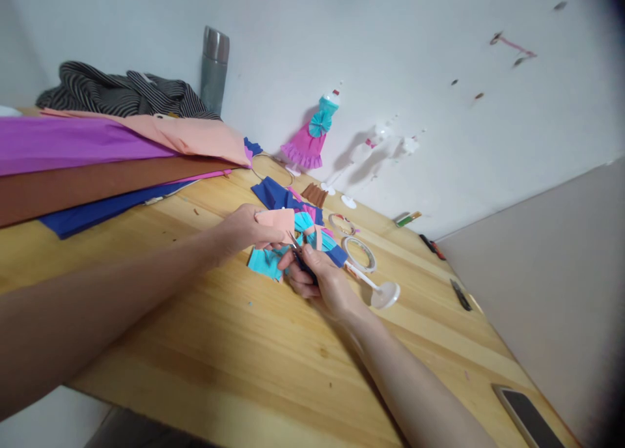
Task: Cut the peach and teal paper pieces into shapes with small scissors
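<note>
My left hand (pixel 245 229) pinches a small peach piece of crepe paper (pixel 278 221) above the table. Closed round the dark handles of a pair of scissors (pixel 303 264), my right hand (pixel 319 280) has the blades up against the edge of the peach piece. A turquoise paper piece (pixel 266 264) lies under my hands. Just beyond them are more turquoise, navy and pink scraps, partly hidden. A white doll stand (pixel 385 295) lies on its side to the right, its upper end covered by blue and turquoise paper.
Large paper sheets (pixel 88 139) and a striped cloth (pixel 127 93) lie at the left, beside a grey flask (pixel 215 70). A mini mannequin in a pink dress (pixel 306 142) stands by the wall. Tape rolls (pixel 372 264), a box cutter (pixel 460 295) and a phone (pixel 530 415) lie rightward.
</note>
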Demonstrator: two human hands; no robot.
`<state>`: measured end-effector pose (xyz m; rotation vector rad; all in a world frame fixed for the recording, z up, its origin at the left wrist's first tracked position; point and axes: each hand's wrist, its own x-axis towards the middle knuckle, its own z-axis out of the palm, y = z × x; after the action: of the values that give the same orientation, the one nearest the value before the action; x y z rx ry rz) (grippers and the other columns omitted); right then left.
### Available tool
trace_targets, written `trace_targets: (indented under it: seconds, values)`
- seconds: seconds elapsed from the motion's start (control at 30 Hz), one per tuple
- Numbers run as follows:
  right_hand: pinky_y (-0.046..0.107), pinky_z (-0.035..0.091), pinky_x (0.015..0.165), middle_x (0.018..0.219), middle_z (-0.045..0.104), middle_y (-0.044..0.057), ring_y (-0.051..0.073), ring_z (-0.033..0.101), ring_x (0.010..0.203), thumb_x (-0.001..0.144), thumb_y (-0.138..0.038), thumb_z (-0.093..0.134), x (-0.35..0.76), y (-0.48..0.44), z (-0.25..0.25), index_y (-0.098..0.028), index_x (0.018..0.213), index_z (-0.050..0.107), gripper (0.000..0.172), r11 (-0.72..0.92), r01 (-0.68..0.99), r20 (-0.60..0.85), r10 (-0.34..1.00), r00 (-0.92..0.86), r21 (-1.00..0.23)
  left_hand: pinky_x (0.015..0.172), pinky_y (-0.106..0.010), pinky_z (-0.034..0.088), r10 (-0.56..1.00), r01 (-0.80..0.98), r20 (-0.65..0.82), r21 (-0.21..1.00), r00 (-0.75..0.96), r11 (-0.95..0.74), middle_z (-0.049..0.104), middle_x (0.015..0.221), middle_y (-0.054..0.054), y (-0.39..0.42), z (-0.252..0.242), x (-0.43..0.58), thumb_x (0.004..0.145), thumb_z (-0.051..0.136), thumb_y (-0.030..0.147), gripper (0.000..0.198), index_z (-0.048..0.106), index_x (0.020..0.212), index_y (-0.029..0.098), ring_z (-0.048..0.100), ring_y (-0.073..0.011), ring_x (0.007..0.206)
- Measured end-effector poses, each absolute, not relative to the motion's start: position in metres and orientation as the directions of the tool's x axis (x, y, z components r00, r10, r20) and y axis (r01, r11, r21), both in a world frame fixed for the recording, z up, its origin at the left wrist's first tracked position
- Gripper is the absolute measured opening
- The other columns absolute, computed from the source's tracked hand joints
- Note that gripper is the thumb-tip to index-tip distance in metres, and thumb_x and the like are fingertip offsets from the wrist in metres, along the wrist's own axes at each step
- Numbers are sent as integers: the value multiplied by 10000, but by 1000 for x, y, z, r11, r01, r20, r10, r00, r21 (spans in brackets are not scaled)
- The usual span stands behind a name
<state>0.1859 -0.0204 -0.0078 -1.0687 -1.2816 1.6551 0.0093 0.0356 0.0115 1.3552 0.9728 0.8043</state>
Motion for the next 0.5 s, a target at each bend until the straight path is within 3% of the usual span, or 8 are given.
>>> trace_targets:
  seconds: [0.17, 0.5]
  values:
    - [266, 68, 437, 495, 200, -110, 69, 112, 416, 807, -631, 569, 186, -21, -6, -142, 781, 630, 494, -219, -76, -178, 916, -359, -973, 501, -230, 357, 910, 95, -95, 994, 404, 61, 578, 523, 2, 35, 14, 8, 620, 688, 238, 132, 633, 532, 157, 513, -117, 535]
    - [251, 63, 420, 498, 192, -109, 63, 109, 418, 820, -613, 575, 187, -20, -8, -140, 766, 629, 479, -204, -93, -159, 920, -357, -974, 527, -201, 413, 909, 45, -132, 991, 396, 124, 665, 594, -19, 34, 15, 10, 618, 710, 214, 76, 708, 603, 139, 565, -109, 572]
